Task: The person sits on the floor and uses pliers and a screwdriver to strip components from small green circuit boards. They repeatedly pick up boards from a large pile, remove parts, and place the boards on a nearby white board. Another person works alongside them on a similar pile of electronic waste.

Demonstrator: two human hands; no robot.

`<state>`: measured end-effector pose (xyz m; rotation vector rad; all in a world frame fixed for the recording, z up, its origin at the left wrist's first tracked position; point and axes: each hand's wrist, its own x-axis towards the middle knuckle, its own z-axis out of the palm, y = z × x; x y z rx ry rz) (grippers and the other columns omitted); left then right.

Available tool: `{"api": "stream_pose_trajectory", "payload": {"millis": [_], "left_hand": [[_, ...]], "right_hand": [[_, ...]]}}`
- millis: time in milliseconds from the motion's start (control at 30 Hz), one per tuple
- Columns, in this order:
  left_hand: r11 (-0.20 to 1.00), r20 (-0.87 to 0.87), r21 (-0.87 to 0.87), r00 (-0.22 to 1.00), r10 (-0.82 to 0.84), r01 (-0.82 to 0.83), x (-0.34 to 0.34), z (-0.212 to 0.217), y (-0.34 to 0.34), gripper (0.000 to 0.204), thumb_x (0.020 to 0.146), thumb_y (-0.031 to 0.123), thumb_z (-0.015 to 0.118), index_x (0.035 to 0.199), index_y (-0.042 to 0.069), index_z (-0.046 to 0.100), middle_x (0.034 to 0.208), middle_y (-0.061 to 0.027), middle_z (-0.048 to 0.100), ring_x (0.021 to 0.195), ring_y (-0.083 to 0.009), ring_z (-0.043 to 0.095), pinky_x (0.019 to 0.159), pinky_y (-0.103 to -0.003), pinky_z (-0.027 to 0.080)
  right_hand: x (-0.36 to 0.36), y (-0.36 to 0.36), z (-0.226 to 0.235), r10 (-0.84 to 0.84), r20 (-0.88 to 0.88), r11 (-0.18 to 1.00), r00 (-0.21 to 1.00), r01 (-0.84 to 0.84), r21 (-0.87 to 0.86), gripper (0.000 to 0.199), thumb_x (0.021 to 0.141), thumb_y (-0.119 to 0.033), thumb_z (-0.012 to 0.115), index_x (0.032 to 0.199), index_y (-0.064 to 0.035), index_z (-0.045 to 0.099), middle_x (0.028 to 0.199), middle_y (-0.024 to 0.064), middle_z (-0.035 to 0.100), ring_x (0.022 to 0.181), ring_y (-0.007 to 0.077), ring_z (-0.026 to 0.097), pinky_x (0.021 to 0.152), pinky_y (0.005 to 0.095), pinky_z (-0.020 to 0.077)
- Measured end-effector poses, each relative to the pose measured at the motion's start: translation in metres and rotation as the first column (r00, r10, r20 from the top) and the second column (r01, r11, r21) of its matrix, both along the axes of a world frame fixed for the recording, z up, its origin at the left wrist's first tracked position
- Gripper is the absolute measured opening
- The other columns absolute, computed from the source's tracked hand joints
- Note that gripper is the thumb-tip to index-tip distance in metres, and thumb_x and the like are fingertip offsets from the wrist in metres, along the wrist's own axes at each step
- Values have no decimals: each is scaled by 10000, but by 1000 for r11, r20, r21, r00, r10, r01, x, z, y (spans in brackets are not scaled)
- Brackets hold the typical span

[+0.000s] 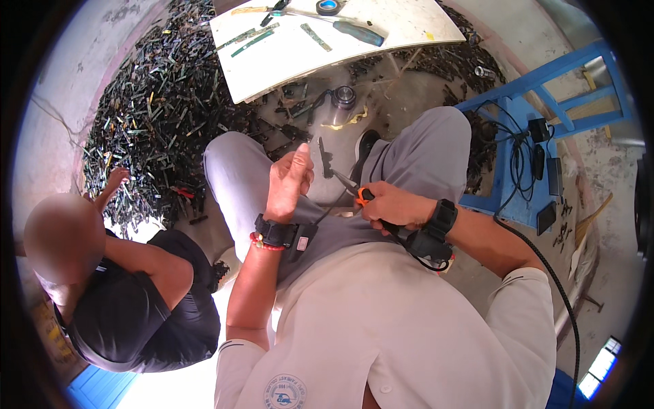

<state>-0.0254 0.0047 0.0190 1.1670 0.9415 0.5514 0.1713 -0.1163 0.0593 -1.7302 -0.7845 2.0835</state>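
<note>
By the table, our right fingers are holding pliers beside a dark strip, needing care; left fingers, we can't tell.

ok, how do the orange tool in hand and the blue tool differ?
The orange tool is gripped in the right hand; the blue tool lies on the white tabletop. The orange tool's grip is orange and black; the blue tool's handle is blue-grey. Both are hand tools.

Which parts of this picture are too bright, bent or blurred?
Head view: the floor at lower left is burnt out to white; the white board glares, its near edge curved; the co-worker's head is blurred; the orange-handled pliers look fairly clear.
</note>
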Motion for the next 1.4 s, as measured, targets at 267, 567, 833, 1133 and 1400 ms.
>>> {"api": "stream_pose_trajectory", "payload": {"millis": [267, 567, 833, 1133, 1400], "left_hand": [[944, -251, 324, 967, 30, 55, 13, 8, -15, 530, 940, 489, 581, 834, -29, 608, 659, -62, 596, 615, -136, 552, 620, -309, 464], [945, 46, -327, 999, 12, 4, 12, -14, -12, 550, 995, 547, 419, 802, 55, 571, 641, -22, 502, 542, -127, 445, 478, -270, 357], [827, 391, -556, 904, 174, 81, 5, -11, -5, 498, 1006, 512, 415, 760, 91, 517, 602, -3, 432, 456, -118, 349, 435, -247, 280], [820, 458, -561, 868, 193, 113, 2, -13, -4, 525, 1002, 524, 411, 766, 74, 541, 619, -11, 448, 437, -110, 349, 430, -244, 282], [789, 660, -538, 730, 175, 297, -4, -11, -1, 542, 1026, 507, 318, 791, 66, 529, 618, -29, 471, 384, -116, 327, 413, -268, 278]], "right_hand": [[-6, -3, 5, -4, -78, 1000, 997, 5, 1, 138, 774, -114, 508, 905, -72, 513, 636, 49, 529, 471, 133, 516, 367, 283, 332], [-25, -8, 19, 213, 305, 855, 928, -328, 402, 118, 797, -49, 493, 906, -6, 499, 705, 59, 520, 650, 187, 517, 587, 363, 422], [-9, -12, 9, 50, -11, 940, 999, -43, 339, 292, 797, -20, 495, 1088, -6, 513, 858, 53, 550, 772, 175, 535, 694, 321, 453], [-21, -23, 18, -134, 821, 434, 554, -712, 552, 526, 760, 0, 523, 1278, 37, 435, 1013, 199, 603, 978, 368, 581, 840, 426, 466], [-15, -21, 21, 18, 134, 807, 991, -94, 583, 534, 781, 51, 430, 1315, 51, 410, 1024, 78, 573, 906, 132, 532, 816, 253, 441]]}}
